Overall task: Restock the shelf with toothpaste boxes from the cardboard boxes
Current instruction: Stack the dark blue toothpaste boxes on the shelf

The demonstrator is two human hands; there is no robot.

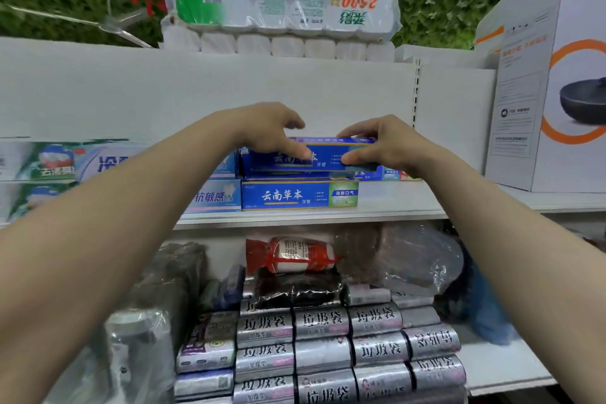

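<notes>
A blue toothpaste box lies lengthwise on top of another blue toothpaste box on the white shelf. My left hand grips its left part, thumb on the front face and fingers over the top. My right hand grips its right end the same way. More blue boxes lie behind the stack, and light blue toothpaste boxes stand to its left. No cardboard supply box is in view.
Green and white toothpaste boxes fill the shelf's left end. A large white pan carton stands at the right. A toilet-paper pack lies on the top. Below are silver rubbish-bag rolls and plastic-wrapped goods.
</notes>
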